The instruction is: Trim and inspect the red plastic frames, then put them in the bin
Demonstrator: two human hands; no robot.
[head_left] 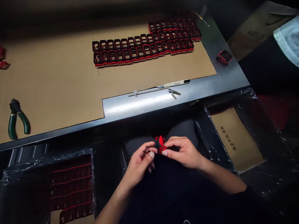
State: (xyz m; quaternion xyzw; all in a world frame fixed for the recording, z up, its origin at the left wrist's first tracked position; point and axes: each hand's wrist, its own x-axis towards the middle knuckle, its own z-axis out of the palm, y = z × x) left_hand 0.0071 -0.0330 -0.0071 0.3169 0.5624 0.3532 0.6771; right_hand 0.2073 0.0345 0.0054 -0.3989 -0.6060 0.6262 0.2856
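Note:
Over my lap, a small black and red plastic frame is held between both hands. My left hand has its fingers closed on the black side of the frame. From the other side, my right hand pinches the red part between thumb and forefinger. Part of the frame is hidden behind the fingertips. Up on the table, rows of similar black and red frames stand side by side on a sheet of brown cardboard.
Green-handled cutters lie at the left. Along the metal edge are a craft knife, a cotton swab and small metal pieces. A red and black case sits at right. Plastic-lined boxes flank my lap, one with frames, another with cardboard.

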